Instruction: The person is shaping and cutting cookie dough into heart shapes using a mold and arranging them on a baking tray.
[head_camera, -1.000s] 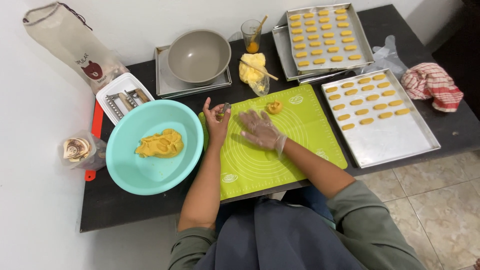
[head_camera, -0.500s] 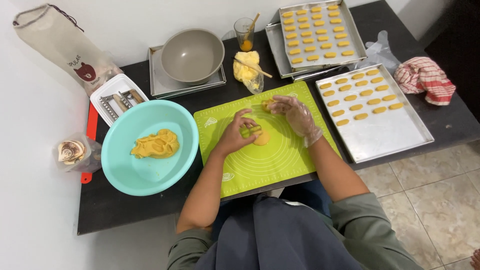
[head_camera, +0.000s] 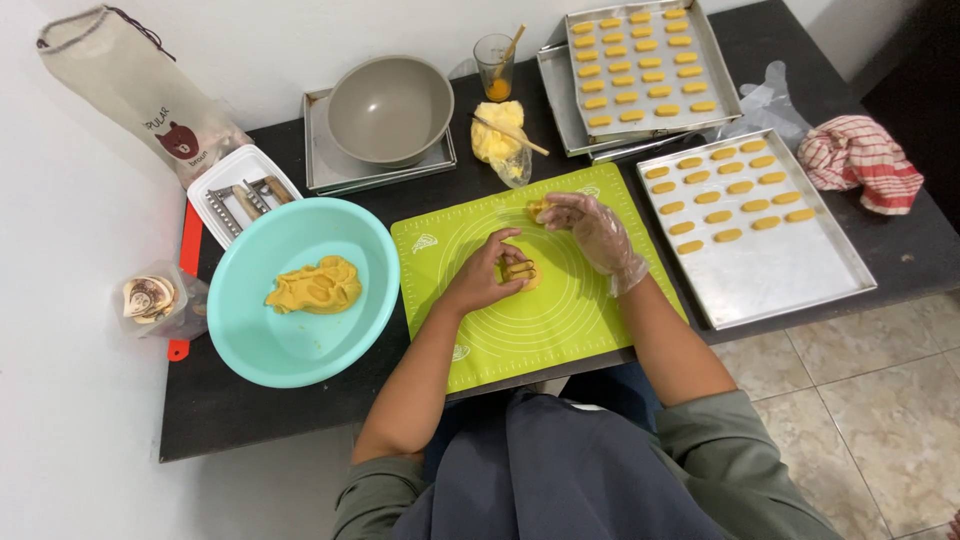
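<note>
On the green silicone mat (head_camera: 560, 330) my bare left hand (head_camera: 487, 276) presses a small metal cutter onto a flat piece of yellow dough (head_camera: 522, 272). My right hand (head_camera: 590, 225), in a clear plastic glove, pinches a small bit of dough (head_camera: 538, 209) at the mat's far edge. A turquoise bowl (head_camera: 250, 340) to the left holds a lump of yellow dough (head_camera: 314, 285). To the right a metal tray (head_camera: 790, 270) carries rows of shaped dough pieces (head_camera: 727, 190).
A second tray of dough pieces (head_camera: 640, 60), a grey bowl (head_camera: 390, 108) on a tray, a glass with a brush (head_camera: 495, 65), bagged dough (head_camera: 498, 135), a white tool box (head_camera: 240, 190), a cloth bag (head_camera: 130, 90), a red-striped towel (head_camera: 860, 160) and a wrapped roll (head_camera: 150, 298) surround the mat.
My left hand slid from the mat's far edge to its middle and now presses the cutter on the dough. My gloved right hand stayed near the far edge, holding a dough bit.
</note>
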